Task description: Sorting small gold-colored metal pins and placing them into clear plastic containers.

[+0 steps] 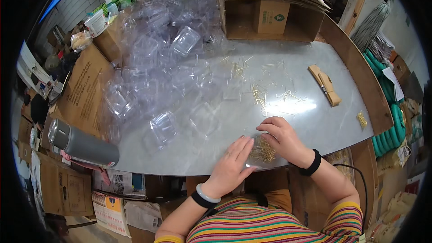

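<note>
A heap of small gold-coloured wire hooks (266,151) lies at the table's near edge, seemingly in a clear plastic box that is hard to make out. Along the left side of this heap rests my left hand (228,167), fingers stretched out and the thumb apart. My right hand (287,140) hovers at the heap's far right side with bent fingers and a gap to the thumb; I see nothing held in it. Farther off, more loose gold hooks (259,98) lie scattered on the grey metal table (198,161).
Many clear plastic boxes (164,126) pile up across the left and back. A grey bottle (85,143) lies at the near left. On the right are a folded brown cardboard piece (325,85) and a small gold bundle (362,119). Cardboard walls (360,69) edge the table.
</note>
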A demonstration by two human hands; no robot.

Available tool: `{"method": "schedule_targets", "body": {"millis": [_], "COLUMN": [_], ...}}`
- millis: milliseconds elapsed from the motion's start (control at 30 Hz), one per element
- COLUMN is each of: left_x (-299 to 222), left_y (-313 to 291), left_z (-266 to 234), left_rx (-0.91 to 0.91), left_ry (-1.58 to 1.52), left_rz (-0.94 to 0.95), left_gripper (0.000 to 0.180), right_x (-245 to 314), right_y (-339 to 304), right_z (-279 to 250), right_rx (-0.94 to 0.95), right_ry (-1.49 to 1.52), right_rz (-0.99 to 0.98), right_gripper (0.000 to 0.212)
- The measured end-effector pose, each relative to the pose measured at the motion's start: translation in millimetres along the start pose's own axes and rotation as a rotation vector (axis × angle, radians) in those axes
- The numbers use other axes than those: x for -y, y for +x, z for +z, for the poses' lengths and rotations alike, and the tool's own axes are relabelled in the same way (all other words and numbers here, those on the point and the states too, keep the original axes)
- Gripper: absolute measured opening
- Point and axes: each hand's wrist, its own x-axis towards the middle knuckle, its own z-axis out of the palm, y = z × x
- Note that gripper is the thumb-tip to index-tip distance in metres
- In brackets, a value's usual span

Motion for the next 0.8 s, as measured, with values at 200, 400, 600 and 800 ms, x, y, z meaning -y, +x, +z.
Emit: {"method": "schedule_targets", "body": {"millis": [200, 400, 600, 800], "left_x": [12, 6, 0, 5], "left_y": [-10, -10, -22, -19], "left_z": [19, 17, 16, 15], "left_rx": [0.032, -0.005, -0.089, -0.11], "left_ry": [0.067, 0.078, 0.013, 0.075], "left_rz": [0.028, 0.014, -0.087, -0.045], "left_gripper": [0.06, 0.056, 0.067, 0.078], "right_x": [29, 38, 37, 37], "right_y": [-34, -70, -72, -64], "right_z": [-13, 10, 49, 55], "right_rx": [0.189, -0.165, -0.136, -0.201], "right_ry": [0.336, 0.007, -0.105, 0.128], "right_rz": [0.127, -0.033, -0.04, -0.019], "right_gripper": [0.036, 0.059, 0.049, 0.042]}}
